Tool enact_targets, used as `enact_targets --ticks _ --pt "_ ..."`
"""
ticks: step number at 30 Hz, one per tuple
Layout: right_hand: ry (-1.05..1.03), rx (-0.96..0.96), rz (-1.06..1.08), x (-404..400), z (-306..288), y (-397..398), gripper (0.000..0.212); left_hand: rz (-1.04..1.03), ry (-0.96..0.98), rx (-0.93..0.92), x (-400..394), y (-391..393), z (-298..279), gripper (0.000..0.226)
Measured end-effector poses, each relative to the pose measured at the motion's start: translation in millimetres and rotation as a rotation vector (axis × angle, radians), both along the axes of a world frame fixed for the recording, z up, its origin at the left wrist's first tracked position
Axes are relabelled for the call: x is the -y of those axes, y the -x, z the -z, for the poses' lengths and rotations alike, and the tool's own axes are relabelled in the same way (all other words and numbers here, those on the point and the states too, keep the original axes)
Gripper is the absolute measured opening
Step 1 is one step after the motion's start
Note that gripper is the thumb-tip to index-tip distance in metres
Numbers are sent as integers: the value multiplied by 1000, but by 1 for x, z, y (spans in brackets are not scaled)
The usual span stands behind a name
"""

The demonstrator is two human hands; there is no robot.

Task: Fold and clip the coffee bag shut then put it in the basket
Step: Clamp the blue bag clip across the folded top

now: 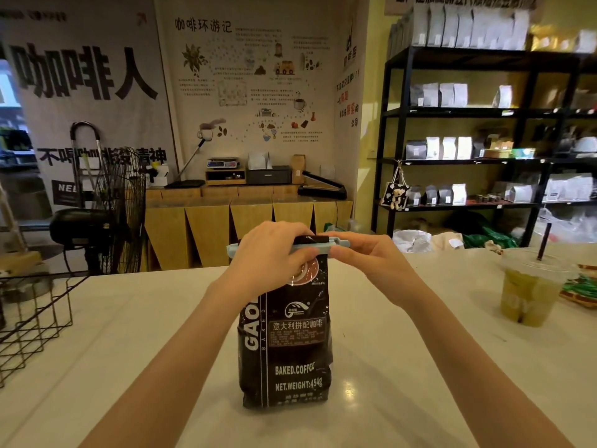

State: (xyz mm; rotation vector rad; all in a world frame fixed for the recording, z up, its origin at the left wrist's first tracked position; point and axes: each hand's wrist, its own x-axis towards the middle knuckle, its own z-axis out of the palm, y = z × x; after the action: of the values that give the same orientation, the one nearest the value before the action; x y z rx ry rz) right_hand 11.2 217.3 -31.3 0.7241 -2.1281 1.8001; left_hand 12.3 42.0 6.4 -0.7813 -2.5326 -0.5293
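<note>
A dark brown coffee bag point(286, 347) stands upright in the middle of the white table point(129, 350). A long pale blue clip point(336, 244) lies across its folded top. My left hand point(269, 253) covers the left part of the clip and the bag's top, fingers pinched on them. From the right, my right hand point(365, 257) pinches the clip's right part. A black wire basket point(35, 312) sits at the table's left edge, well apart from the bag.
A plastic cup of green drink point(528, 291) with a dark straw stands at the right, with packets point(581, 287) beside it. A black fan point(106, 215) stands beyond the table's far left edge. Shelves of bags fill the back right.
</note>
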Motion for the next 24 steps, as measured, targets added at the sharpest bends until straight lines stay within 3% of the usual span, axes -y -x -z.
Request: enact_targets --ticks 12,16,19,21,24 --pt "-110 -296 351 13 17 4 23 -40 -69 -99 -3 2 7 28" --pt "-39 -219 256 15 18 3 19 -17 -34 -120 -2 5 8 33" --pt "91 -70 157 16 20 5 18 -61 -18 -235 4 4 18 60" --pt "209 67 98 18 22 6 18 -106 -213 -168 15 0 27 86" --pt "361 203 52 20 26 10 16 -122 -708 344 39 0 46 105"
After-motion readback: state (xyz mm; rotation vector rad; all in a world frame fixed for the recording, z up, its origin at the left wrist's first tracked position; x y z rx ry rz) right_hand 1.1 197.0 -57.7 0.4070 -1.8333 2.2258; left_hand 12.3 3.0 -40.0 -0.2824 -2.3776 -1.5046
